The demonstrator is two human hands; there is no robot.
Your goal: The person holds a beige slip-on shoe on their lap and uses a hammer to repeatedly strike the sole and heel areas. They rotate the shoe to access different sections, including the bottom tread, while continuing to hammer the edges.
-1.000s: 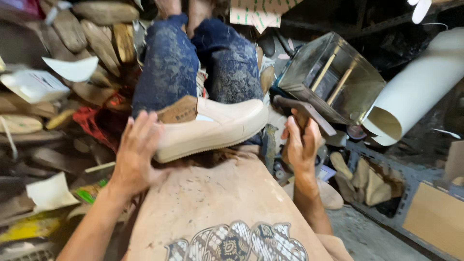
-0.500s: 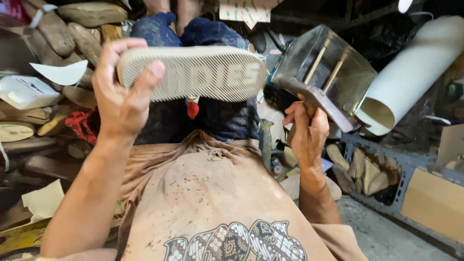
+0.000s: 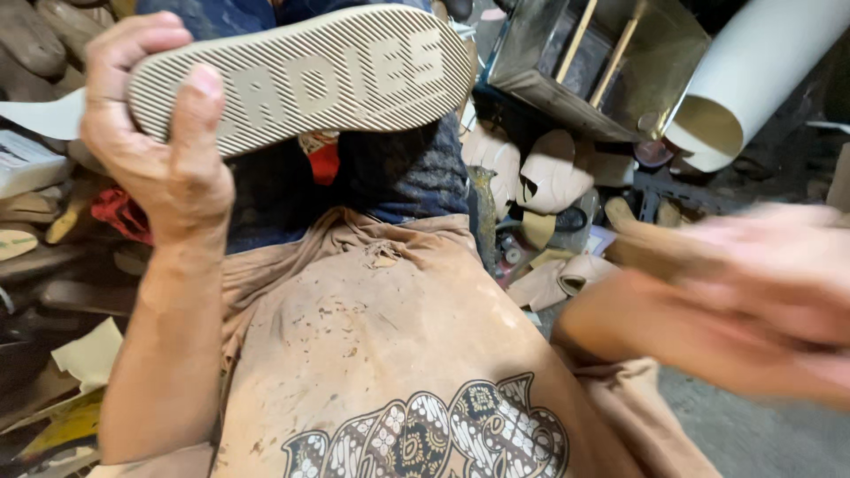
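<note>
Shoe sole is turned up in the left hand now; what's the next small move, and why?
Probably steady the shoe before anything touches it. The left hand grips only its heel end, ribbed sole facing up, toe unsupported. The right hand is motion-blurred around what looks like a wooden handle, so a firmer hold seems wise first.

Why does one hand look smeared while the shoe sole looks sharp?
In the head view, the right hand is streaked with motion blur, so whatever it grips cannot be made out; the left hand and the ribbed shoe sole it holds up are in crisp focus; the lower left corner sits in shadow.
</note>
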